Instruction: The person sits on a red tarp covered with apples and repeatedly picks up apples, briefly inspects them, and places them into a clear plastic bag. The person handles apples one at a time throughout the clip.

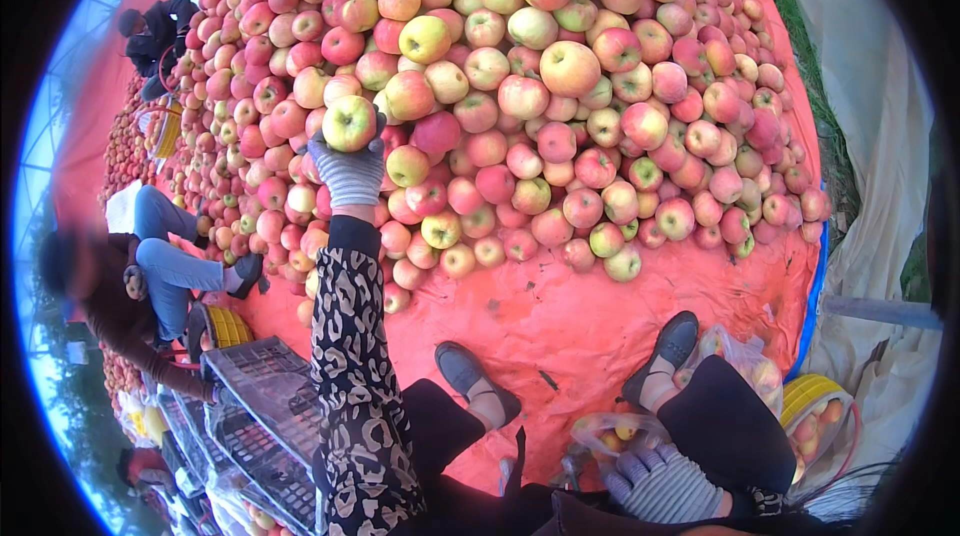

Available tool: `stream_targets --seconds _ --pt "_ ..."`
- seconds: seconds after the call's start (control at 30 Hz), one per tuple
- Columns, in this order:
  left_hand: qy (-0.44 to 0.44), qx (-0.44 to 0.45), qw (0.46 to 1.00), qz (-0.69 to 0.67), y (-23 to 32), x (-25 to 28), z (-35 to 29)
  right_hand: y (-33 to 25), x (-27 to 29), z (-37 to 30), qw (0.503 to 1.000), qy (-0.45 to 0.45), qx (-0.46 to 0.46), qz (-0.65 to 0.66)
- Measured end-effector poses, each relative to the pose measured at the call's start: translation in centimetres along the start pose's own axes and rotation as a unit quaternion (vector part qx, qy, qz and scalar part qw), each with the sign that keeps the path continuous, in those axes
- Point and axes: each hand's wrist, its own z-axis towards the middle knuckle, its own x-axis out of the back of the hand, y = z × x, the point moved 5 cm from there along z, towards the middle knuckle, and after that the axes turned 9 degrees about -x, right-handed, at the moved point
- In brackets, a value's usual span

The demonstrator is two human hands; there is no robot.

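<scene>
My left hand (347,168), in a grey striped glove, reaches out to the apple pile (560,141). Its fingers are closed around a yellow-green apple (350,123) with a faint blush, which hides some of the fruit behind it. Low on the right, beside my knee, is my right hand (660,484) in a matching glove. Its fingers are curled at the edge of a clear plastic bag (640,428) with apples in it. What they hold, if anything, is hidden.
Red sheeting (560,326) lies under the pile and my shoes. At right stand another bagged bunch of apples (765,376) and a yellow basket (808,398). Dark plastic crates (265,386) stand at left, near a seated person (165,266). Another person (160,31) works farther back.
</scene>
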Motion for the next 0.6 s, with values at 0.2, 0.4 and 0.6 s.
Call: stream_targets --seconds 0.2,0.4,0.6 --pt "-0.082 0.207 0.935 -0.276 1.5 -3.1 -9.3 -0.7 1.1 0.3 0.997 -0.034 0.059 0.024" --pt "-0.127 0.282 0.911 -0.272 2.9 -11.0 -20.3 1.1 3.6 1.1 0.989 0.067 0.001 0.132" --pt "-0.343 -0.016 0.938 0.044 7.1 -17.4 -28.6 6.7 4.4 2.8 0.741 0.199 -0.117 0.630"
